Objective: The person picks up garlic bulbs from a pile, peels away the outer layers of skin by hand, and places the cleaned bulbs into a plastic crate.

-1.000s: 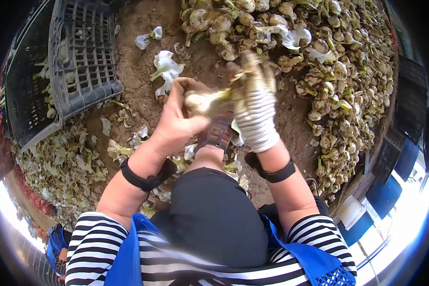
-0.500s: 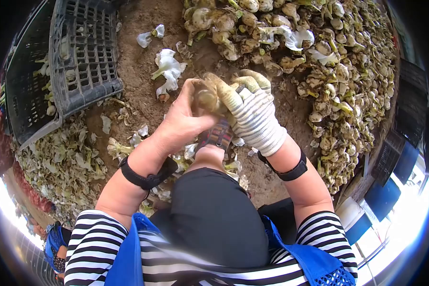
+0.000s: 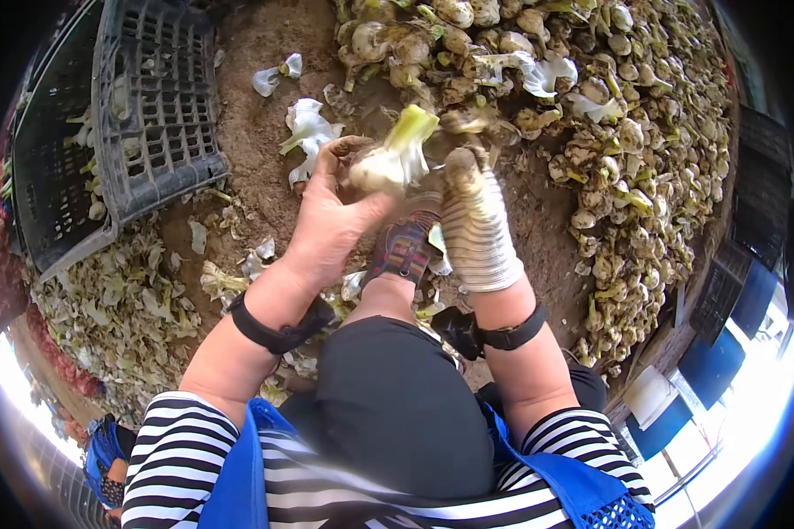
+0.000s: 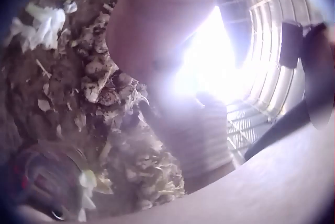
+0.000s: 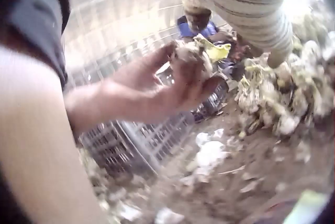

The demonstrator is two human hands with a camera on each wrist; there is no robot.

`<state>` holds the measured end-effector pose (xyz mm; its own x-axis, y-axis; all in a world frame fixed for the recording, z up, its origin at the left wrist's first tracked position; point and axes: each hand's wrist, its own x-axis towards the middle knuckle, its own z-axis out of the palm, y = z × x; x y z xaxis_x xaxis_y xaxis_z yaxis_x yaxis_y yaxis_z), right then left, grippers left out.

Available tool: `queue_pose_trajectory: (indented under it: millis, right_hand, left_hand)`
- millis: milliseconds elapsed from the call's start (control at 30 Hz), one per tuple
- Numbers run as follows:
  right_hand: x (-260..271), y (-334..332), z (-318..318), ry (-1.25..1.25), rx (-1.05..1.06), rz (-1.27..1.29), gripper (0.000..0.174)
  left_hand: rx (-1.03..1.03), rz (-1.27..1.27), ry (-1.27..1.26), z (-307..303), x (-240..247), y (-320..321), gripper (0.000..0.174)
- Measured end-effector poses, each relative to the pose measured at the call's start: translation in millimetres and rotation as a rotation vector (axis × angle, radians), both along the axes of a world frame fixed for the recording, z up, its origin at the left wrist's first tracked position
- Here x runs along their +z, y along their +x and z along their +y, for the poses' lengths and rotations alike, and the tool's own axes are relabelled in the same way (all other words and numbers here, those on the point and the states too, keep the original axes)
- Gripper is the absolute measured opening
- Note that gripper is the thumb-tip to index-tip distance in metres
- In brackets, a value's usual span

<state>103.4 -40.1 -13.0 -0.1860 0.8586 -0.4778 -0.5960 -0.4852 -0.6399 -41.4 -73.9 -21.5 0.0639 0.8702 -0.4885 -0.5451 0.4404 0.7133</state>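
Note:
A garlic bulb (image 3: 381,167) with white skin and a short cut green stem sits in my bare left hand (image 3: 326,212), gripped between thumb and fingers. Its stem points up and to the right. The right wrist view also shows the left hand (image 5: 152,88) around the bulb. My right hand (image 3: 476,212), in a dirty striped glove, is just right of the bulb, apart from it. Its fingertips are blurred, and I cannot tell whether they hold anything. In the left wrist view, glare hides much of the hands.
A large heap of garlic bulbs (image 3: 635,167) spreads over the right side. A black plastic crate (image 3: 163,106) stands at the left, above a pile of peeled skins and leaves (image 3: 115,309). White peelings (image 3: 307,128) lie on the soil. My shoe (image 3: 406,247) is below the hands.
The right hand has come away from the bulb, after being on it in both earlier frames. Now the bulb looks whiter, with its stem upward. My left hand keeps its grip in nearly the same place.

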Motion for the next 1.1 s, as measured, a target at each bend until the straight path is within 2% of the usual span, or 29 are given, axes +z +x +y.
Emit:
queue_pose_trajectory:
  millis: [67,100,133,200,233,267,333,367,400,467,500,533,600,633,667,700,733,767,800,867,900,933,967,1067,1100]
  right_hand:
    - [-1.8,-6.4,-6.1,-0.076,0.117,-0.078,0.049]
    - [-0.3,-12.1,-9.5,-0.032,0.078,-0.133,0.036]
    - [-0.4,-9.8,-10.9,-0.033,0.077,-0.133,0.036]
    - [0.9,-4.9,-9.4,-0.049,0.041,-0.161,0.024]
    - [5.0,-3.6,-10.0,-0.048,0.042,-0.266,0.019]
    - [4.9,-4.0,-10.4,-0.049,0.042,-0.265,0.019]
    - [3.7,-3.8,-10.4,0.157,0.067,-0.607,0.02]
    - [-1.8,-2.8,-9.1,0.167,0.012,-0.637,0.017]
    - [-1.9,0.6,-9.2,0.165,0.01,-0.64,0.017]
    - [-2.4,5.6,-8.7,0.596,0.204,-1.384,0.017]
    - [-0.1,2.9,-13.2,0.671,0.228,-1.324,0.018]
    - [7.0,5.0,-15.2,0.598,0.318,-1.27,0.018]
    - [21.5,7.8,-17.3,0.207,0.366,-0.717,0.018]
    - [25.6,7.5,-17.6,0.205,0.363,-0.717,0.018]
    - [28.9,7.3,-17.9,0.113,0.318,-0.457,0.02]
    - [30.1,7.0,-18.0,0.021,0.273,-0.197,0.023]
    - [19.8,12.6,-15.4,0.033,0.237,-0.253,0.025]
    - [6.5,20.7,-9.9,-0.024,0.187,-0.217,0.026]
    - [0.4,26.4,-4.4,-0.08,0.135,-0.181,0.028]
    - [3.1,26.3,-2.2,-0.094,0.132,-0.198,0.031]
    - [8.2,20.6,-3.9,-0.074,0.081,-0.18,0.03]
    - [10.9,17.5,-6.0,-0.055,0.027,-0.165,0.03]
    - [9.2,16.8,-2.8,-0.079,0.031,-0.015,0.031]
    - [-1.4,34.1,7.3,-0.077,0.016,-0.03,0.038]
    - [-3.2,32.4,12.6,-0.036,0.013,-0.396,0.039]
  left_hand:
    - [0.016,0.173,0.162,-0.9,0.4,9.5,0.05]
    - [0.003,0.248,0.198,-2.0,1.5,12.1,0.05]
    - [0.001,0.248,0.196,-1.5,3.7,11.3,0.05]
    - [-0.065,-0.031,-0.047,1.9,7.8,4.4,0.047]
    - [-0.137,-0.157,-0.117,1.8,-3.4,-5.3,0.051]
    - [-0.136,-0.156,-0.118,3.3,-7.3,-12.7,0.051]
    - [-0.202,-0.524,-0.311,6.2,-11.4,-19.6,0.054]
    - [-0.18,-0.377,-0.312,9.7,-2.9,-8.8,0.055]
    - [-0.183,-0.379,-0.313,9.4,1.2,-0.1,0.055]
    - [-0.094,-0.293,-0.136,4.7,7.3,10.3,0.062]
    - [-0.123,-0.031,-0.035,-5.4,1.7,14.6,0.079]
    - [-0.124,-0.026,-0.036,-6.0,1.9,11.0,0.079]
    - [-0.132,0.018,-0.008,-1.0,8.0,1.1,0.09]
    - [-0.111,0.026,0.017,-1.4,4.2,-2.0,0.079]
    - [-0.113,0.026,0.016,0.1,2.9,-8.7,0.079]
    - [-0.229,-0.083,0.032,2.3,1.4,-17.0,0.074]
    - [-0.342,-0.193,0.047,3.3,0.5,-22.9,0.07]
    - [-0.306,-0.164,0.228,2.1,-5.7,-24.8,0.063]
    - [-0.308,-0.162,0.23,1.7,-3.6,-24.8,0.063]
    - [-0.142,-0.351,0.071,0.9,4.0,-23.7,0.056]
    - [-0.127,-0.318,-0.011,3.6,7.4,-21.2,0.052]
    - [-0.167,-0.328,-0.04,6.5,-0.5,-22.7,0.049]
    - [-0.145,-0.367,-0.038,7.4,-0.5,-20.5,0.05]
    - [-0.056,-0.445,-0.028,6.8,2.1,-17.0,0.05]
    - [0.015,-0.484,-0.018,5.6,3.5,-17.1,0.05]
